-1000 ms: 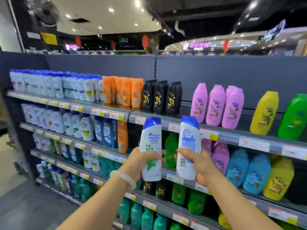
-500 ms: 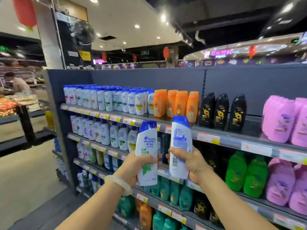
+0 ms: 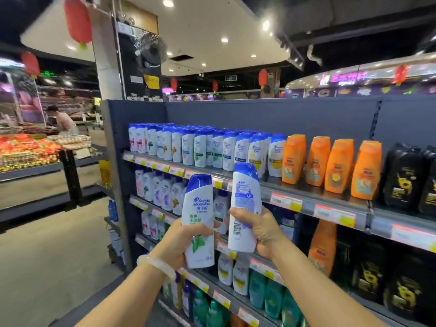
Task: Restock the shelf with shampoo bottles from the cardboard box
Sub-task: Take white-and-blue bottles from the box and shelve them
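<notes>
The shelf [image 3: 330, 204] fills the frame's right; open floor [image 3: 47, 256] is seen lower left. At centre, two white shampoo bottles are held upright: one [image 3: 199, 220] gripped by the left hand [image 3: 179, 241], one [image 3: 245, 208] by the right hand [image 3: 262, 230].

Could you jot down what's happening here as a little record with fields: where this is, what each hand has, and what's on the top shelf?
place: shop aisle, dark shelving
left hand: grips a white shampoo bottle with blue cap, upright, front label facing the camera
right hand: grips a matching bottle, upright, barcode side facing the camera
top shelf: blue-capped white bottles, then orange bottles, then black bottles
cardboard box: not in view
</notes>
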Demonstrator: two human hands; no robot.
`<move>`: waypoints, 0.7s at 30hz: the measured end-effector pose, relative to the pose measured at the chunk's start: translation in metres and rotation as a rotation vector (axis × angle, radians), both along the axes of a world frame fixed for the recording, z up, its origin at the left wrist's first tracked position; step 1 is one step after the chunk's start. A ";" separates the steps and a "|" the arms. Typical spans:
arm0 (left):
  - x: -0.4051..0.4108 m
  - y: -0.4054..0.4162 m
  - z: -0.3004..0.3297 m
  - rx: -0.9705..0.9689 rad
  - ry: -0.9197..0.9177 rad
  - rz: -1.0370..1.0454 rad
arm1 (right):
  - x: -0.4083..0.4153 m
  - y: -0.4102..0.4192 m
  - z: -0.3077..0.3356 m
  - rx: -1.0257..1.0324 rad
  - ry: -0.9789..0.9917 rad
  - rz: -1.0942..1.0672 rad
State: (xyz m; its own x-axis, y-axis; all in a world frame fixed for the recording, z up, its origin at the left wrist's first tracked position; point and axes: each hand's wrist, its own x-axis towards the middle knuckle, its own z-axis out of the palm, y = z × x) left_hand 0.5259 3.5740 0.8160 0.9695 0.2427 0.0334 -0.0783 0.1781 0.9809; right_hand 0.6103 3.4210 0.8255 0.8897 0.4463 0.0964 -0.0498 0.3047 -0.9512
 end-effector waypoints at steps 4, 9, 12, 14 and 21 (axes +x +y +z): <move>0.056 0.049 0.011 -0.009 -0.034 0.007 | 0.058 0.047 0.008 0.034 -0.002 0.016; 0.130 0.095 0.034 0.018 -0.075 -0.033 | 0.130 0.092 0.027 0.048 -0.037 -0.005; 0.167 0.115 0.043 0.023 -0.095 -0.093 | 0.163 0.112 0.034 0.073 -0.061 -0.058; 0.190 0.127 0.042 0.015 -0.113 -0.126 | 0.181 0.122 0.035 0.063 -0.070 -0.086; 0.270 0.166 0.037 -0.026 -0.087 -0.260 | 0.230 0.156 0.028 0.042 -0.038 -0.236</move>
State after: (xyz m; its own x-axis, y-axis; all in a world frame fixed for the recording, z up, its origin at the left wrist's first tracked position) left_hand 0.7955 3.7397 0.8527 0.9931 -0.0125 0.1163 -0.1104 0.2279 0.9674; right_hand 0.8404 3.5771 0.8536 0.9641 0.2217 0.1462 0.0632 0.3433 -0.9371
